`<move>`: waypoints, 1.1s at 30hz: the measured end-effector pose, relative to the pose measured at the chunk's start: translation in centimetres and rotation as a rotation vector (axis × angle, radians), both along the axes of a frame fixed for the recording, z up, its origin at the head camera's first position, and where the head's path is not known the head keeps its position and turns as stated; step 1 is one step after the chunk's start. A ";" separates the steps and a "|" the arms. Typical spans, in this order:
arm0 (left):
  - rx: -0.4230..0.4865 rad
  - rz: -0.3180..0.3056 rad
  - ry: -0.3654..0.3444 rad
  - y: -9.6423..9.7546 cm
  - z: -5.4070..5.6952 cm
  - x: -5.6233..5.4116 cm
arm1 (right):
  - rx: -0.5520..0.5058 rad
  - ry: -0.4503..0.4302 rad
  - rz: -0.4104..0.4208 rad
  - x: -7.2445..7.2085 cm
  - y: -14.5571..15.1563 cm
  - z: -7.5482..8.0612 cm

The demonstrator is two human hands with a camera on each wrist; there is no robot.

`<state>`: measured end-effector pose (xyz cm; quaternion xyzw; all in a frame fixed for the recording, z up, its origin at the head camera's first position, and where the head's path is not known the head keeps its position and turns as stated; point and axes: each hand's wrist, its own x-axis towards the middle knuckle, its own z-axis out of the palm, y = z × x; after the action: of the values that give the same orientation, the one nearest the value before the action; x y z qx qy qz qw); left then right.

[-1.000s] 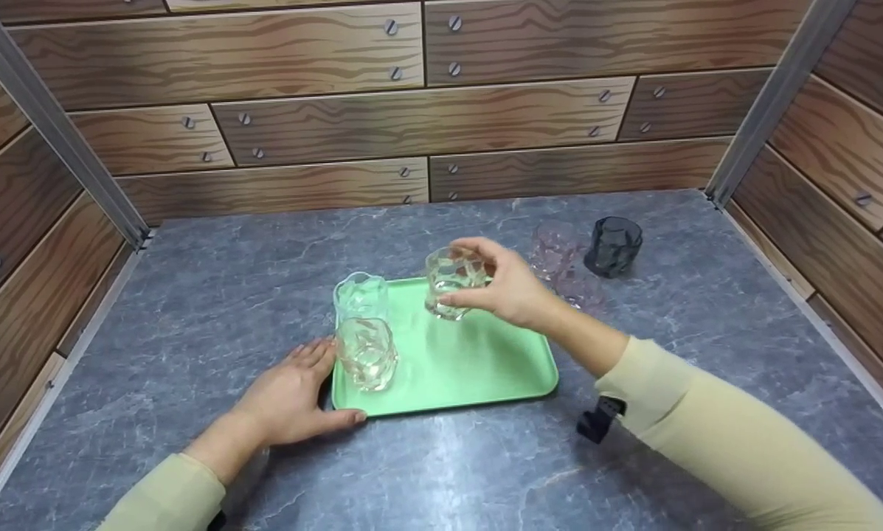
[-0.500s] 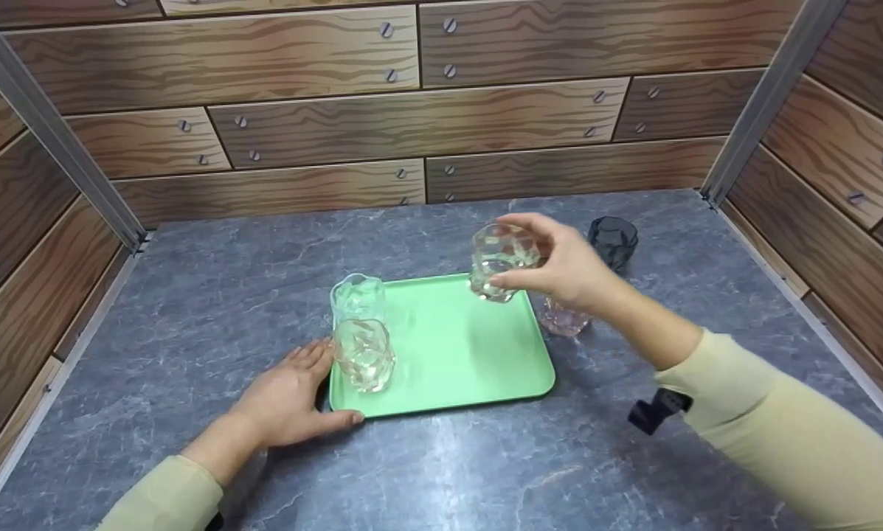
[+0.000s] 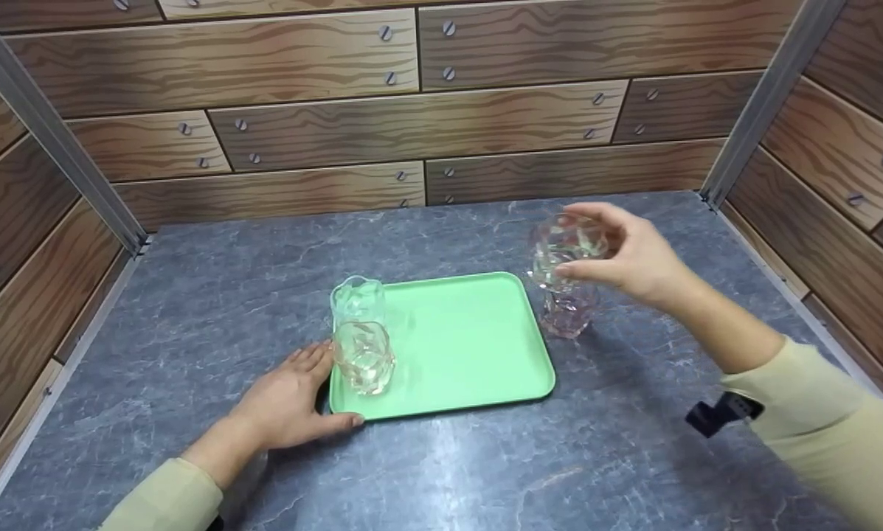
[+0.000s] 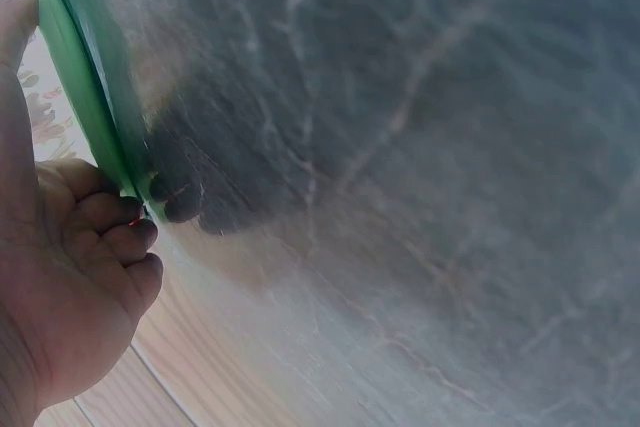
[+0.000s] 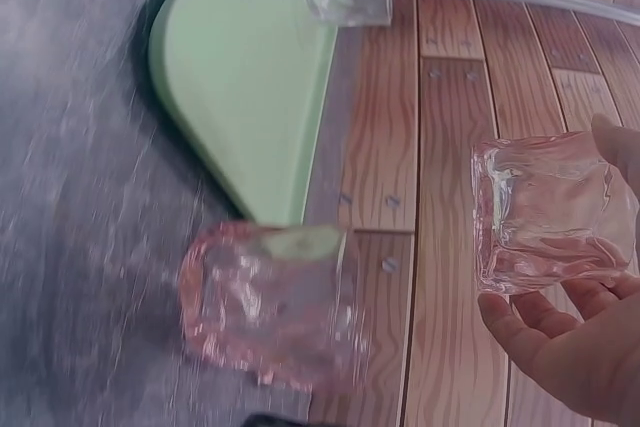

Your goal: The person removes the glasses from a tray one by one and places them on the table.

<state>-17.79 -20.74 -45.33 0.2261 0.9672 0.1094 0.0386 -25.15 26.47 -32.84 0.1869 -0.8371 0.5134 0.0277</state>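
A clear glass sits between the thumb and curled fingers of a person's right hand, which grips it above the table. Below the right hand, toward the person, a pink glass stands on the table, apart from the one held. To the right hand's left lies a green tray, its near-left corner met by the thumb of the person's left hand; that hand's fingers lie loosely extended at the tray's left edge, curled around nothing. Just beside the left hand's fingertips, a second clear glass stands on the tray, with a pale glass behind it, farther from the hand. A black device shows at the right sleeve, and wood-patterned walls rise beyond both hands.
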 end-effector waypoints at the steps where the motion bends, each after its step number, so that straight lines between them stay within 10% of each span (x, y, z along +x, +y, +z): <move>1: 0.000 0.001 -0.001 0.0 0.0 0.0 | 0.000 0.005 -0.004 0.0 0.4 0.0; 33: 0.016 -0.007 0.019 0.0 0.0 -0.1 | 0.001 0.042 -0.158 -0.5 9.8 -3.2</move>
<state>-17.85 -20.78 -45.31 0.2308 0.9658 0.1146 0.0278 -25.61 36.22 -36.06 0.1310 -0.8487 0.5052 0.0855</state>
